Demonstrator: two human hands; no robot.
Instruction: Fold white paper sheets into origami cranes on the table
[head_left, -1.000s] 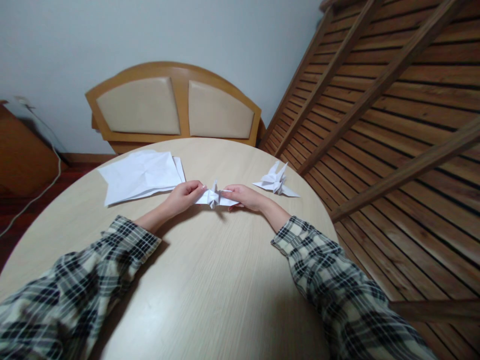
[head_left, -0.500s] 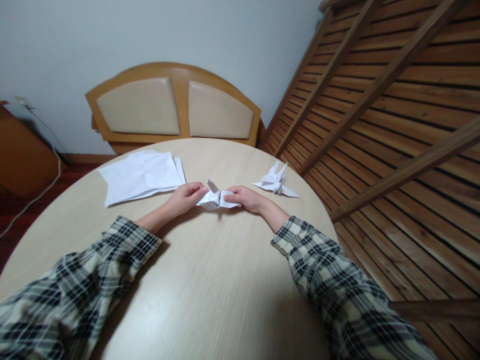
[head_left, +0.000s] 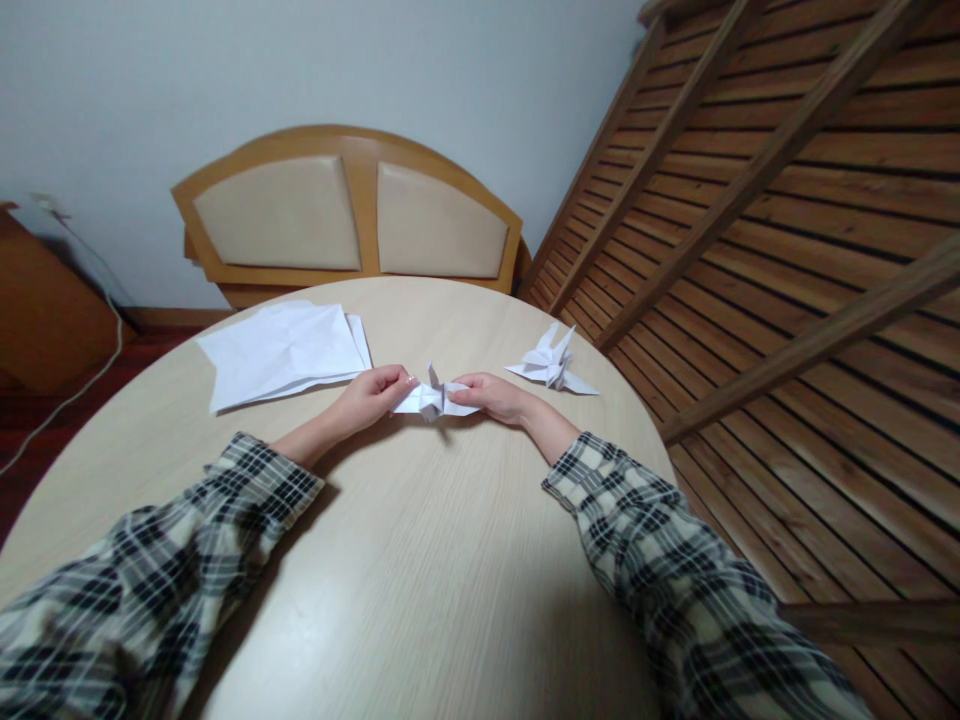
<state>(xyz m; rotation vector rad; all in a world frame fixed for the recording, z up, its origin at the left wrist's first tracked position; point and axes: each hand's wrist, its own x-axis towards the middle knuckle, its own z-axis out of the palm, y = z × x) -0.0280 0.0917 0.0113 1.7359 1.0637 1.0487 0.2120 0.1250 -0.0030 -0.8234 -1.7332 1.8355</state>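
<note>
A white origami crane [head_left: 432, 401] is stretched between my two hands, low over the round table [head_left: 420, 560]. My left hand [head_left: 375, 392] pinches its left wing between thumb and fingers. My right hand [head_left: 496, 396] grips the right wing, thumb on top and fingers beneath. A narrow folded point stands up from the crane's middle, and the body between the wings looks slightly spread. The wing tips are hidden in my fingers. Right of my right hand rests another white origami crane [head_left: 553, 364] on the table.
A stack of creased white paper sheets [head_left: 277, 350] lies on the table at the left. Beyond the table's far edge stands a padded wooden headboard [head_left: 360, 210] against the wall. Slatted wooden boards [head_left: 750, 250] lean close along the right side. A white cable [head_left: 116, 350] hangs at far left.
The crane's raised point has shifted a little to the right and stands more upright. Its middle has opened slightly between the wings. Both hands keep nearly the same place and grip.
</note>
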